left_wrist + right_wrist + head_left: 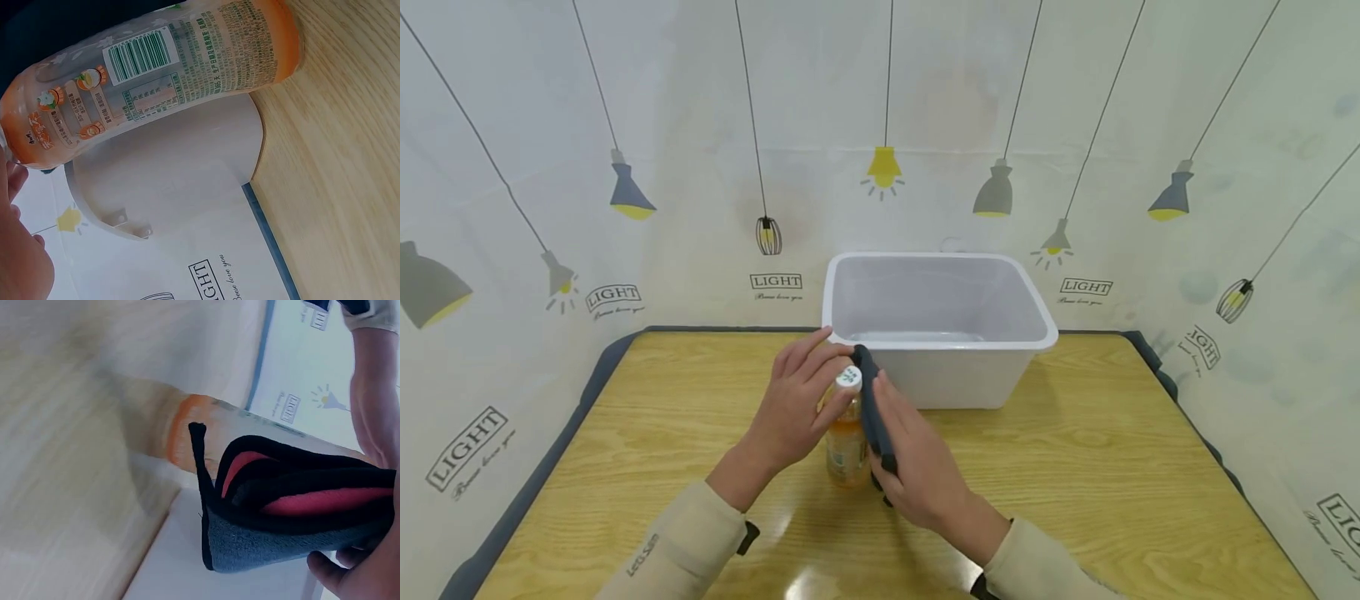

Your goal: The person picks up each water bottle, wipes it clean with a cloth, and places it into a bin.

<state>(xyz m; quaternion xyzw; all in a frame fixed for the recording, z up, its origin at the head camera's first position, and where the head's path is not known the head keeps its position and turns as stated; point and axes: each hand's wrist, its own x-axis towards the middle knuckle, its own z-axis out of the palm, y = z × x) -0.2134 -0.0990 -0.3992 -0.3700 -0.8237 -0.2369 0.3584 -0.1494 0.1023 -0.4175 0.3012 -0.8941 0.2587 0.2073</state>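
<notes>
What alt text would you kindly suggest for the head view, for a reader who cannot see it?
A person's left hand grips a white-capped bottle near its top while their right hand holds a dark cloth beside it. Beyond them, an open white tub stands on a wooden table.

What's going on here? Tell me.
A person's left hand holds a white-capped bottle upright near its top. The right hand holds a folded grey cloth with black edging close beside the bottle; whether cloth and bottle touch is hard to tell. A white tub stands on the wooden table, just beyond the hands.
</notes>
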